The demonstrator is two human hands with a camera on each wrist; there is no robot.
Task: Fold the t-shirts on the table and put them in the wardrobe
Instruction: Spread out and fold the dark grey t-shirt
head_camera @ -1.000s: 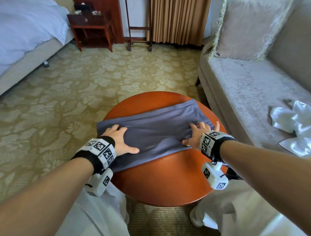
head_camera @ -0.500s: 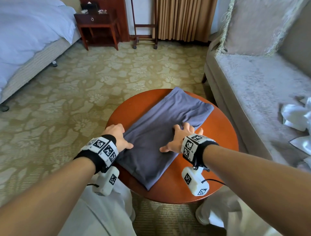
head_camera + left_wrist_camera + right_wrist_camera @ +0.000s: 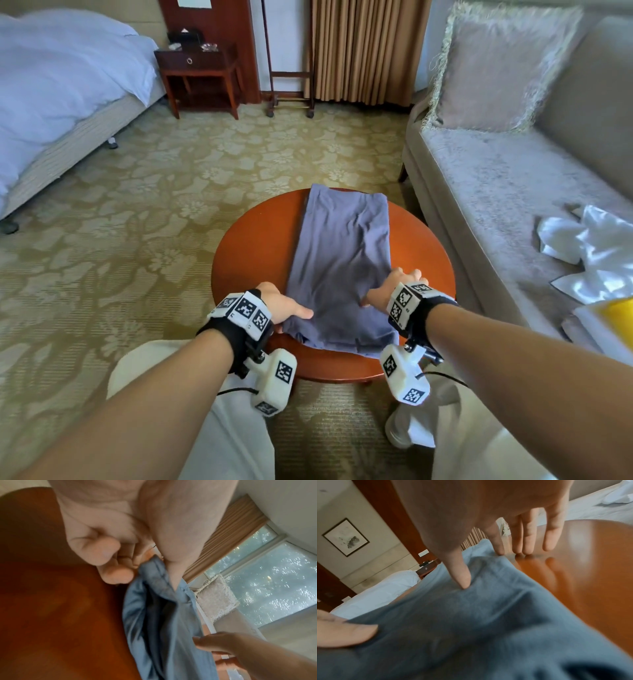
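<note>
A grey-blue t-shirt, folded into a long strip, lies on the round wooden table and points away from me. My left hand is at its near left corner. In the left wrist view the thumb lies on the t-shirt and the curled fingers pinch its edge. My right hand is at the near right edge. Its straight fingers touch the table and its thumb presses into the t-shirt.
A beige sofa stands right of the table, with a fringed cushion and a crumpled white garment on it. A bed and a nightstand are at the far left. Patterned carpet lies between.
The t-shirt has been turned from lying across the table to lying lengthwise away from me. Both hands have come to its near end.
</note>
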